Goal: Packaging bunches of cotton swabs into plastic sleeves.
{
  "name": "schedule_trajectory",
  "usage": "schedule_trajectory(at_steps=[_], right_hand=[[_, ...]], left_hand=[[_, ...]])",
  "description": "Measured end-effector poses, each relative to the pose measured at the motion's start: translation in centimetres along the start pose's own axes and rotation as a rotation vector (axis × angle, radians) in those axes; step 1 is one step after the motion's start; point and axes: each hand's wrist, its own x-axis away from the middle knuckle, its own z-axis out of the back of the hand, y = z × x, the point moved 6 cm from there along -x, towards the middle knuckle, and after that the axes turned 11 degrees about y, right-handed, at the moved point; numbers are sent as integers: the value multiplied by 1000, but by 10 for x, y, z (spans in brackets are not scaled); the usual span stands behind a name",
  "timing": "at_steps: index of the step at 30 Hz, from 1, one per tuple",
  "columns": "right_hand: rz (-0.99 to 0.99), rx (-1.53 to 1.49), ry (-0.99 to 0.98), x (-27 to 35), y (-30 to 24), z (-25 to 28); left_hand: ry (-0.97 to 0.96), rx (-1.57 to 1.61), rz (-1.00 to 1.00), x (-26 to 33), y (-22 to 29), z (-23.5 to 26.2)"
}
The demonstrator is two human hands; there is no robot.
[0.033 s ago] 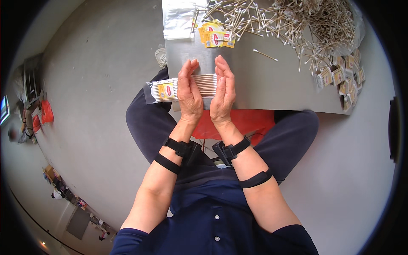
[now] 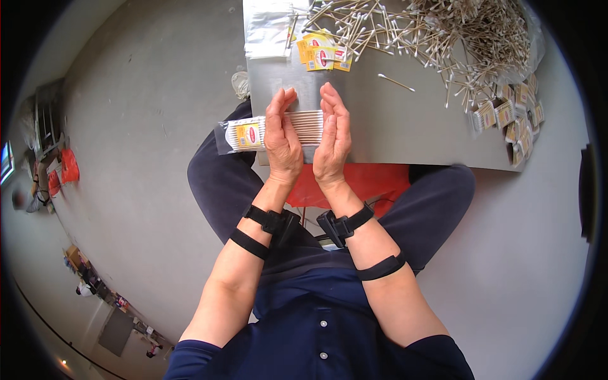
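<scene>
A clear plastic bag of cotton swabs (image 2: pixel 239 135) with a yellow and white label card lies across the near left corner of the table. My left hand (image 2: pixel 283 136) is closed over its middle, thumb along the near side and fingers reaching beyond it. Bare wooden sticks (image 2: pixel 307 126) show between my two hands. My right hand (image 2: pixel 332 133) is cupped on edge at their right end, its thumb and fingers close together against them. The swab tips at that end are hidden by the right hand.
Beyond my hands lie yellow label cards (image 2: pixel 321 56) and clear empty bags (image 2: pixel 269 28). A large heap of loose swabs (image 2: pixel 468 38) covers the far right. One single swab (image 2: pixel 396 82) lies apart. Several filled packs (image 2: pixel 519 120) are piled by the table's (image 2: pixel 411 133) right edge.
</scene>
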Motion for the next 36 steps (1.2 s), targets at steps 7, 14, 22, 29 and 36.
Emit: schedule_trajectory(at_steps=[7, 14, 22, 29, 36], right_hand=[[7, -5, -21, -3, -3, 0], [409, 421, -349, -6, -33, 15], [616, 958, -755, 17, -5, 8], [629, 983, -786, 18, -3, 9], [611, 842, -678, 2, -22, 3]], left_hand=[[11, -21, 49, -2, 5, 8], [-126, -563, -311, 16, 44, 43], [-476, -1115, -331, 56, 13, 29], [-443, -1014, -303, 55, 13, 33], [-128, -795, -235, 50, 31, 63]])
